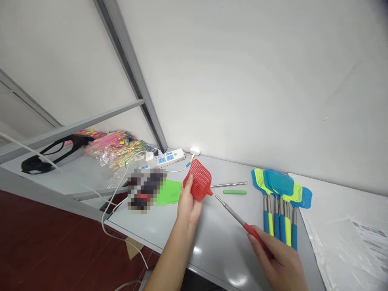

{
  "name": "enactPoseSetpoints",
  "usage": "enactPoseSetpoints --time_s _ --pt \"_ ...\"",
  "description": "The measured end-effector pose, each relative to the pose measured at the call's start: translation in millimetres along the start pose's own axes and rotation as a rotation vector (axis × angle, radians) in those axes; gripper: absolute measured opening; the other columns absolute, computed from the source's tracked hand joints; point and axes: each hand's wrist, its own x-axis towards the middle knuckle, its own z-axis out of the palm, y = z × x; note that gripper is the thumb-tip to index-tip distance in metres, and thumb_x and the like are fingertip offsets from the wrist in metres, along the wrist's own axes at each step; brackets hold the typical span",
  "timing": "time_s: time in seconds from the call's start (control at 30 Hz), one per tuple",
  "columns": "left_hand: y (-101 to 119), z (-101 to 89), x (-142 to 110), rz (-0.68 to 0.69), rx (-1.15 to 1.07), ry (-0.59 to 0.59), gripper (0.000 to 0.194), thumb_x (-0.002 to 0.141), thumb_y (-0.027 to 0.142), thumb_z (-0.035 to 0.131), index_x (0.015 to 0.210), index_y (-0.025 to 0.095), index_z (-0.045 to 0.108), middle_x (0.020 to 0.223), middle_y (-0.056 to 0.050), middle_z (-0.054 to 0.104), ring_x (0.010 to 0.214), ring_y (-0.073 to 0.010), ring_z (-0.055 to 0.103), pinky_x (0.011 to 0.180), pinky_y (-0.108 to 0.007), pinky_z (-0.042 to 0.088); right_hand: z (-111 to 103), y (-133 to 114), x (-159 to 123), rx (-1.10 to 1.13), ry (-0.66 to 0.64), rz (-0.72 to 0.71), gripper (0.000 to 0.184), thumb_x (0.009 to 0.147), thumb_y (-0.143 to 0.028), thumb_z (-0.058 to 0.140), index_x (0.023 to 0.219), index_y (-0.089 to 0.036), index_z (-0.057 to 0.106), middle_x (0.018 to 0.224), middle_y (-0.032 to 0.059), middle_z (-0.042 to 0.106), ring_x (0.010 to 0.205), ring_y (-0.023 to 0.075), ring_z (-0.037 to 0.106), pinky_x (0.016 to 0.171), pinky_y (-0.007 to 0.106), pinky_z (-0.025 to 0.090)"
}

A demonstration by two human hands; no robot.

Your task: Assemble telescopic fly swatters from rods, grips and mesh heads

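My left hand point(188, 202) grips a red perforated fly swatter head point(198, 180), thumb laid over its front. In my right hand point(275, 258) is a metal telescopic rod with a red grip point(235, 216); its bare tip points at the short socket of the red head, a small gap between them. Behind the red head a green fly swatter head point(169, 192) lies on the table. A loose metal rod point(230, 184) and a green grip sleeve point(235, 192) lie just beyond my hands. Several blue and yellow fly swatters point(280, 186) lie stacked to the right.
A white power strip point(166, 158) with plugs and cables stands at the back left, near a metal frame post point(133, 72). Bagged colourful items point(118, 149) and a black strap point(57, 151) lie farther left. A white plastic package point(345, 230) covers the right side. A blurred patch hides something left of the green head.
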Motion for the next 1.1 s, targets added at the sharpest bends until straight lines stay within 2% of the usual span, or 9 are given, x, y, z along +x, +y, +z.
enactPoseSetpoints --time_s 0.2,0.37,0.53,0.63,0.87,1.1 --pt "0.3 -5.2 -4.0 0.054 0.018 -0.033 0.022 0.075 0.018 0.075 0.095 0.015 0.068 0.094 -0.006 0.073 0.078 -0.0145 0.070 0.071 -0.024 0.057 1.8 -2.3 5.6 -0.036 0.036 -0.099 0.024 0.091 -0.032 0.054 0.102 -0.019 0.071 0.084 0.0051 0.075 0.068 0.0158 0.071 0.057 0.018 0.052" --pt "0.3 -5.6 -9.7 0.134 0.062 -0.134 0.033 0.069 0.018 0.079 0.100 0.017 0.067 0.098 -0.005 0.071 0.087 -0.0153 0.067 0.081 -0.028 0.054 3.7 0.5 3.8 -0.077 -0.012 -0.102 0.026 0.092 -0.034 0.053 0.103 -0.020 0.071 0.077 0.0040 0.074 0.054 0.0127 0.065 0.051 0.018 0.049" --pt "-16.7 -8.3 -24.1 0.080 0.089 -0.204 0.016 0.077 0.026 0.075 0.084 0.016 0.065 0.078 -0.001 0.064 0.069 -0.0108 0.060 0.075 -0.028 0.051 8.1 -1.5 1.9 -0.045 -0.044 -0.087 0.026 0.092 -0.034 0.052 0.103 -0.019 0.071 0.076 0.0047 0.073 0.058 0.0136 0.066 0.053 0.018 0.050" --pt "-25.1 -12.1 -30.8 0.041 0.120 -0.239 0.018 0.080 0.032 0.071 0.079 0.015 0.065 0.073 -0.001 0.060 0.066 -0.0106 0.057 0.073 -0.028 0.049 9.9 -5.2 1.7 -0.019 -0.017 -0.063 0.026 0.092 -0.034 0.053 0.102 -0.019 0.071 0.081 0.0054 0.074 0.064 0.0152 0.069 0.056 0.018 0.051" --pt "-28.7 -20.3 -33.3 -0.004 0.152 -0.198 0.018 0.081 0.033 0.071 0.088 0.017 0.066 0.081 -0.002 0.062 0.070 -0.0115 0.058 0.074 -0.029 0.049 11.6 -12.5 1.6 0.037 0.028 0.031 0.029 0.092 -0.037 0.051 0.099 -0.020 0.073 0.086 0.0058 0.076 0.071 0.0172 0.071 0.060 0.019 0.053" --pt "-29.7 -25.9 -27.1 0.064 0.210 -0.158 0.023 0.077 0.034 0.073 0.088 0.016 0.066 0.080 -0.003 0.063 0.072 -0.0129 0.059 0.072 -0.030 0.051 16.2 -7.0 2.2 0.016 0.006 -0.039 0.025 0.091 -0.034 0.053 0.100 -0.020 0.072 0.084 0.0048 0.076 0.068 0.0161 0.071 0.058 0.017 0.053"
